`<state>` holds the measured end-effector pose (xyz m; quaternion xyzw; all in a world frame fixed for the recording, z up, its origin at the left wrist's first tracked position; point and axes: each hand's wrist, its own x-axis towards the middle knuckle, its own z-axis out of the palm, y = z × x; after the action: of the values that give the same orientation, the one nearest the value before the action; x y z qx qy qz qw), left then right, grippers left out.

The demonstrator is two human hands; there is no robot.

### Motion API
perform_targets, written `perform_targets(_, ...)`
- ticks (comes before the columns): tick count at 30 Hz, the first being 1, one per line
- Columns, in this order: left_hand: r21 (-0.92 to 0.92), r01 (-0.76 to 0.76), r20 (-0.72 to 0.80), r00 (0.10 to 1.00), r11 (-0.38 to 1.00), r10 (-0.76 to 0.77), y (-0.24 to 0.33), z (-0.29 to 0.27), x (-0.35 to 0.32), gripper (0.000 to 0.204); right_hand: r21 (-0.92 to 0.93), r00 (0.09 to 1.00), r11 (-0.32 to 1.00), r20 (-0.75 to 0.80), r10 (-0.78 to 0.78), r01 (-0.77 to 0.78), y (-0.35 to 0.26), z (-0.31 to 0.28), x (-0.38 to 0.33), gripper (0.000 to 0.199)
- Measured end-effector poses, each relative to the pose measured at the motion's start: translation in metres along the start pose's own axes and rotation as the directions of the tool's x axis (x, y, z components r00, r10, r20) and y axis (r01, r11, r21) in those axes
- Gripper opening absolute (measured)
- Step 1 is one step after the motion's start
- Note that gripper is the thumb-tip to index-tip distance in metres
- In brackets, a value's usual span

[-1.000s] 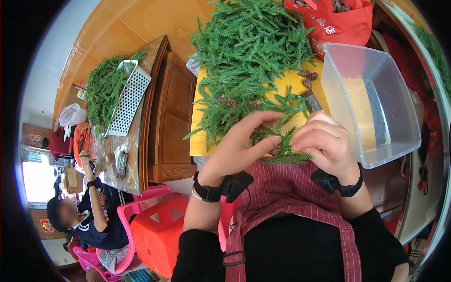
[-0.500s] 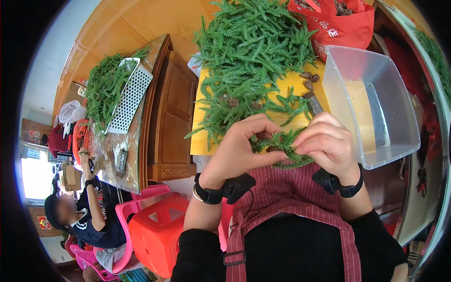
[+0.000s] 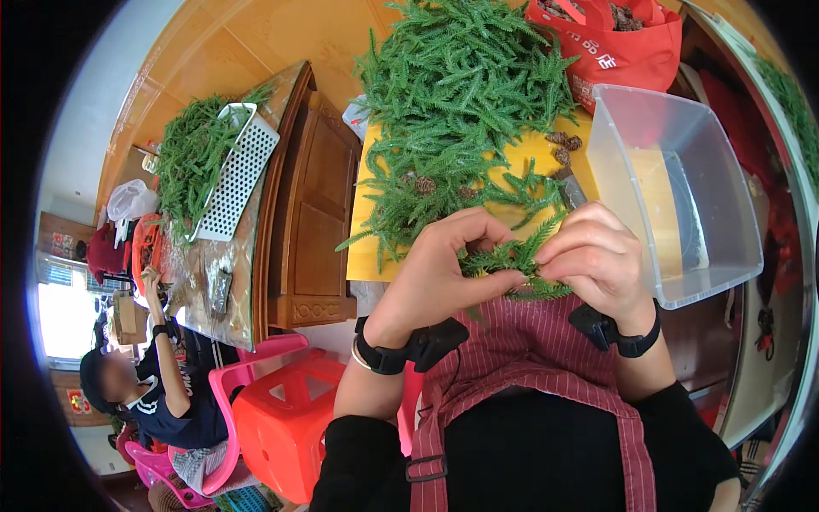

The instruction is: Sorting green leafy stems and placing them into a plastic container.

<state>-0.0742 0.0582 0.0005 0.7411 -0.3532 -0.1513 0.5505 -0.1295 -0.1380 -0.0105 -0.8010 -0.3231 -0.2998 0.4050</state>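
The green sprig bundle (image 3: 514, 254) is before the apron (image 3: 533, 346), its long axis roughly crosswise, one tip angling up and right. Both hands hold it: left hand (image 3: 448, 260) half-curled, right hand (image 3: 597, 252) pinching. Beyond, a sprig pile (image 3: 465, 94) crowds the desk (image 3: 365, 256); rightward stands a clear bin (image 3: 729, 188).

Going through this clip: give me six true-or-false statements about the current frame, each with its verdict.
1. The left hand and right hand both hold green sprigs. True.
2. The clear bin stands left of the large green pile. False: the bin stands to the pile's right.
3. Brown cones lie on the yellow tabletop. True.
4. The red bag is empty. False: cones show in its opening.
5. The apron is plain white. False: it is dark red with pale stripes.
6. A red stool shows left of the apron. True.
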Motion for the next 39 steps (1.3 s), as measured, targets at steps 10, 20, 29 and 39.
perform_targets(10,0.021,-0.066,-0.064,0.996,0.998,0.067,-0.003,0.007,0.001,0.026,0.112,0.971,0.965,-0.005,0.241,-0.239,-0.010,0.005,0.000,0.015)
perform_targets(20,0.068,-0.339,-0.183,0.920,0.938,0.346,-0.013,0.011,-0.005,0.026,0.278,0.898,0.863,-0.007,0.440,-0.421,-0.010,0.000,0.001,0.015)
perform_targets(29,-0.211,0.232,0.585,0.808,0.950,-0.067,-0.014,-0.015,0.009,0.035,0.209,0.979,0.961,0.124,0.159,-0.183,-0.014,0.002,0.009,0.014)
perform_targets(39,-0.138,-0.075,0.122,0.988,0.988,0.092,-0.017,0.007,0.007,0.038,0.081,0.939,0.935,0.024,0.343,-0.344,-0.014,-0.001,0.008,0.014)
